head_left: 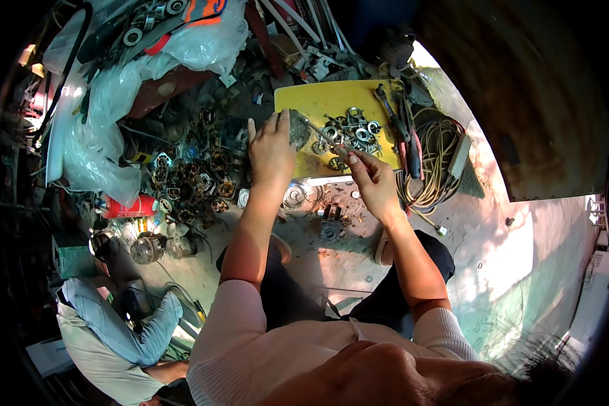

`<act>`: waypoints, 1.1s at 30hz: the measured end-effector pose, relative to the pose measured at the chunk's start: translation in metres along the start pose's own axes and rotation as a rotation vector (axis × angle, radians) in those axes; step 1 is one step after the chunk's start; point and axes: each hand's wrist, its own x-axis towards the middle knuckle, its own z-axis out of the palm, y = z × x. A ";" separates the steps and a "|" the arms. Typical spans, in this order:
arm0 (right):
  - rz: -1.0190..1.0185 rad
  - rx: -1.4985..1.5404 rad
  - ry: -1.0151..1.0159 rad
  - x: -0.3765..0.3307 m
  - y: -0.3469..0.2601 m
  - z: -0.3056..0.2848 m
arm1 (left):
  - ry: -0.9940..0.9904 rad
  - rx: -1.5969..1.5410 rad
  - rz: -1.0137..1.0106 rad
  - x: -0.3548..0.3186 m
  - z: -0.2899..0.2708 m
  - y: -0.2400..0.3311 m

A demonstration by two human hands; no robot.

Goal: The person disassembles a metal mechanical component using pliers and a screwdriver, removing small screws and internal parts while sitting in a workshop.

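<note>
My left hand has its fingers stretched out and apart, against the left side of a dark grey, rough, rounded block. That block sits at the left of a yellow board. In my right hand is a slim metal rod like a screwdriver, its tip pointing up and left towards the block. My fingers cover its near end, so its handle cannot be made out. A pile of metal rings and small parts lies on the board beside the rod.
Pliers lie at the board's right edge, beside a coiled cable. Copper-wound motor parts crowd the left, near clear plastic sheeting and a red cylinder. Another person is at lower left. A brown panel stands right.
</note>
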 end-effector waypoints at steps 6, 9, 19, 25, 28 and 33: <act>0.055 0.098 -0.071 0.005 0.005 -0.001 | 0.003 0.046 0.012 -0.001 0.002 -0.001; 0.442 0.604 -0.247 0.014 0.009 -0.019 | 0.028 0.053 0.025 -0.002 0.003 -0.001; -0.153 -0.262 0.087 0.006 0.008 0.005 | 0.099 0.083 0.038 -0.004 0.017 -0.004; -0.386 -0.513 0.213 0.007 0.013 0.006 | 0.110 0.070 0.027 -0.005 0.013 0.003; -0.164 -0.556 0.184 0.007 0.010 0.007 | 0.098 0.085 0.019 -0.006 0.012 0.004; -0.253 -0.400 0.205 0.016 0.019 0.001 | 0.110 0.111 0.003 -0.005 0.017 0.005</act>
